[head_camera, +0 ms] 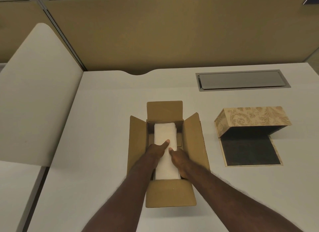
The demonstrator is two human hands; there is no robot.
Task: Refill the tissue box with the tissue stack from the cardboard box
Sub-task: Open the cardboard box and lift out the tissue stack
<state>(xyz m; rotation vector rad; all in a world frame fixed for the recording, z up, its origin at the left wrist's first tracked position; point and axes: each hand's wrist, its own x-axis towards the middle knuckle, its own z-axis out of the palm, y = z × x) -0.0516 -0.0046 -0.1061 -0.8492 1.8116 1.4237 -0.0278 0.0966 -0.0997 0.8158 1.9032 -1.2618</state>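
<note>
An open cardboard box stands in the middle of the desk, all of its flaps folded outward. Inside it lies a white tissue stack. My left hand grips the stack's left side, thumb resting on top. My right hand grips its right side, thumb on top, fingers hidden down between the stack and the box wall. To the right, the patterned beige tissue box stands hinged open, showing its dark base panel flat on the desk.
A grey metal cable hatch is set into the desk behind the tissue box. A tan partition wall runs along the back. A rounded white divider panel rises at the left.
</note>
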